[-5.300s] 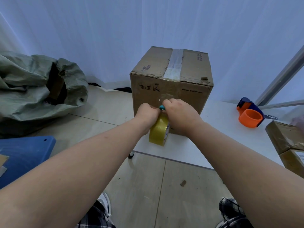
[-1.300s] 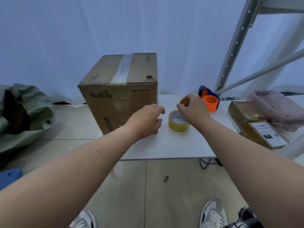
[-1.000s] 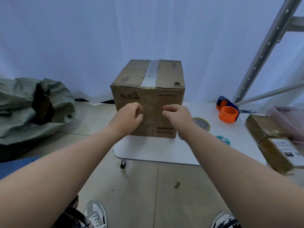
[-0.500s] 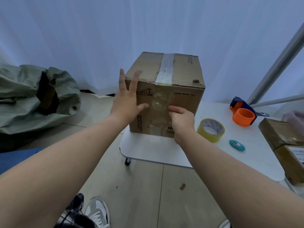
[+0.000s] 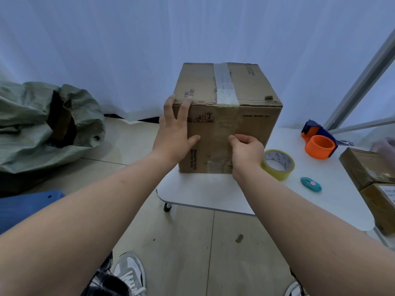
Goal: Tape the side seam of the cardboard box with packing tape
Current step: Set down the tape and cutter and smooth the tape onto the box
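One cardboard box (image 5: 226, 124) stood upright at the left end of the white surface (image 5: 205, 191), its near face toward the camera and one tape strip running front to back across its top. The left hand (image 5: 174, 135) lay flat and open on the near face's left edge, holding nothing. The right hand (image 5: 245, 152) was curled, fingertips pressing the face. One yellow tape roll (image 5: 277, 164) lay flat just right of the box, beside one teal cutter (image 5: 311, 184) and one orange dispenser (image 5: 319, 143).
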